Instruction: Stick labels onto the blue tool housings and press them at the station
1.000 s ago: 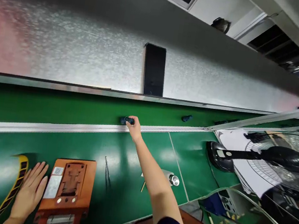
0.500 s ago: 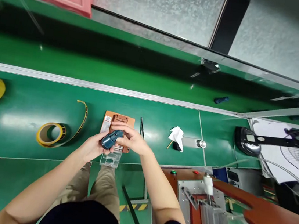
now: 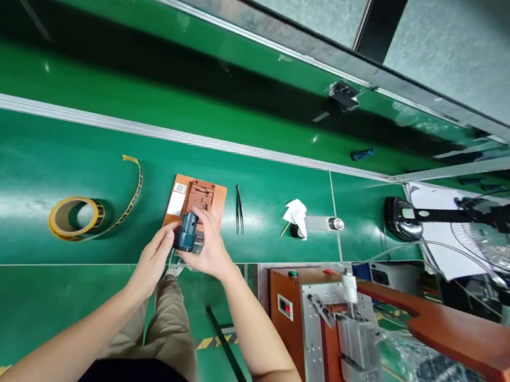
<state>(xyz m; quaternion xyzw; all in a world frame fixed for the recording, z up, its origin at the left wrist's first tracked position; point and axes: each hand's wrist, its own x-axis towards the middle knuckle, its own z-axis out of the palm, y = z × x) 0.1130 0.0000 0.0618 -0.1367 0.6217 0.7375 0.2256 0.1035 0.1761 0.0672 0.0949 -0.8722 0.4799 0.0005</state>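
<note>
Blue part (image 3: 185,239) now lower (on orange jig (image 3: 197,199))

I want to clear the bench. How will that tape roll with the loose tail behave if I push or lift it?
The tape roll lies flat, so a push would probably slide it rather than roll it. Its unwound tail curves loosely across the green table, so it looks floppy and may drag or stick. With its open core, it is likely light.

white label (image 3: 177,200) on orange fixture (image 3: 216,193), print too small to read
</note>
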